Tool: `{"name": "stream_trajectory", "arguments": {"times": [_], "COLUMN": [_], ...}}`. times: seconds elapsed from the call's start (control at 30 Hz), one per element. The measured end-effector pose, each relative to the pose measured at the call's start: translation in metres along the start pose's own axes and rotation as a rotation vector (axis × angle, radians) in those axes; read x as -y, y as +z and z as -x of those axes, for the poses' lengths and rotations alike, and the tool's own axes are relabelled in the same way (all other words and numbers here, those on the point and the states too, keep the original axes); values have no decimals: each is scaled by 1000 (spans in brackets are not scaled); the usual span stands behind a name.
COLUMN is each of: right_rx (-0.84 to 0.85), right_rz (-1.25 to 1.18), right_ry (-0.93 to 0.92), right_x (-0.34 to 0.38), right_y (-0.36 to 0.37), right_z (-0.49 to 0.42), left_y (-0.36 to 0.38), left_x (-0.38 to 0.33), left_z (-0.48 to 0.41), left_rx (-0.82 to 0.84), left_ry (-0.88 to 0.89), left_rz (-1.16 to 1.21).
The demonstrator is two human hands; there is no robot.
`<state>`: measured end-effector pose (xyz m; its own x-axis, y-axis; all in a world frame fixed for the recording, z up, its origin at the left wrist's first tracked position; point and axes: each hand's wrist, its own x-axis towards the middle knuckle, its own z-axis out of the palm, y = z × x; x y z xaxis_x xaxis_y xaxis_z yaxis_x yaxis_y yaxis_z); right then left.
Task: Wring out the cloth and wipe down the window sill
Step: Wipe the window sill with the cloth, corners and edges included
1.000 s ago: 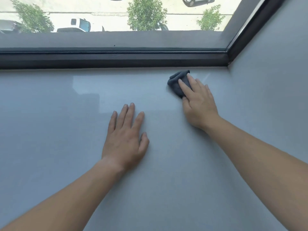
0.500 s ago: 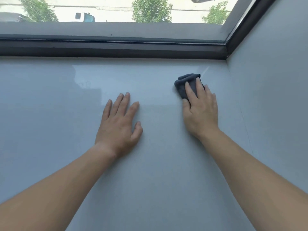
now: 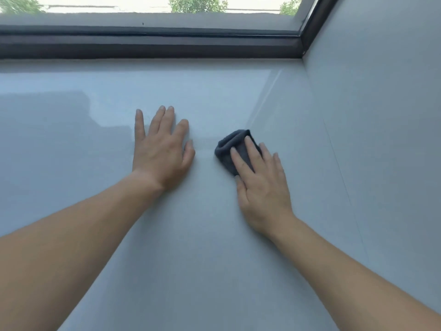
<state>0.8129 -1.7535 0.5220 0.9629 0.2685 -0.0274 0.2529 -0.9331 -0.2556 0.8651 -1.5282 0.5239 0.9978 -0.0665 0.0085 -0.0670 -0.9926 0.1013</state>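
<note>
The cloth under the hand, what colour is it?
Dark grey, plain; the cloth shows in the head view.

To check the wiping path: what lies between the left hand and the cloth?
Nothing but bare, glossy window sill, in the head view; the left hand and the cloth do not touch.

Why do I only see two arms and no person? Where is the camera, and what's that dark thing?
The camera sits on the person's head and looks down, so only their arms show. The left hand lies flat on the grey window sill and holds nothing. The right hand presses its straight fingers on a small, dark, bunched-up cloth, which is for wiping the sill. At the back is the dark window frame, with trees outside.
</note>
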Motion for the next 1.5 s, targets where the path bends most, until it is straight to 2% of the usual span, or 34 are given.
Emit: {"name": "stream_trajectory", "arguments": {"times": [0.1, 0.27, 0.33, 0.4, 0.47, 0.5, 0.53, 0.6, 0.67, 0.73, 0.8, 0.87, 0.9, 0.97, 1.03, 1.07, 1.13, 1.2, 1.23, 1.27, 1.37, 1.4, 1.43, 1.5], "right_rx": [84, -7, 0, 76, 133, 133, 115, 67, 20, 50, 124, 145, 137, 79, 17, 14, 48, 79, 78, 64, -45, -60, -58, -17], "right_rz": [10, 2, 21, 31, 43, 57, 66, 43, 46, 70, 58, 42, 40, 27, 49, 60, 46, 3, 0, 4, 22, 37, 52, 64], "right_ry": [-125, 217, 135, -46, -166, -164, -107, 122, 272, 173, -6, -79, -38, 163, 291, 269, 107, -27, -30, 31, 393, 441, 423, 270], "right_x": [-12, -31, -13, -4, -17, -29, -40, -51, -35, -9, 0, -19, -30, -42, -29, -18, -4, -15, -26, -37, -56, -52, -45, -33], "right_y": [-2, -11, -5, -3, -6, -9, -11, -15, -12, -5, -4, -10, -13, -16, -12, -8, -4, -7, -9, -11, -15, -14, -12, -9], "right_z": [39, 53, 84, 122, 146, 151, 155, 161, 175, 201, 224, 230, 230, 230, 235, 242, 258, 268, 268, 265, 246, 240, 237, 237], "left_y": [-5, -15, -14, -9, -3, -1, 0, 1, -2, -5, -6, -7, -7, -7, -7, -8, -9, -11, -11, -12, -13, -12, -12, -11], "left_x": [-7, -37, -48, -54, -56, -56, -56, -57, -60, -64, -68, -71, -72, -74, -75, -75, -77, -78, -77, -76, -73, -73, -74, -77], "left_z": [13, 75, 99, 118, 129, 133, 135, 135, 133, 134, 138, 146, 150, 158, 162, 162, 162, 162, 162, 161, 155, 152, 148, 139], "left_rx": [49, 81, 111, 157, 194, 212, 230, 263, 288, 297, 293, 272, 259, 245, 251, 254, 257, 262, 258, 250, 184, 142, 101, 37], "left_ry": [-22, 69, 109, 116, 103, 102, 104, 103, 93, 72, 55, 48, 49, 49, 51, 48, 39, 39, 40, 41, 54, 58, 59, 52], "left_rz": [-24, 134, 149, 152, 134, 108, 80, 51, 48, 43, 56, 76, 89, 113, 116, 113, 108, 118, 126, 132, 129, 130, 137, 166]}}
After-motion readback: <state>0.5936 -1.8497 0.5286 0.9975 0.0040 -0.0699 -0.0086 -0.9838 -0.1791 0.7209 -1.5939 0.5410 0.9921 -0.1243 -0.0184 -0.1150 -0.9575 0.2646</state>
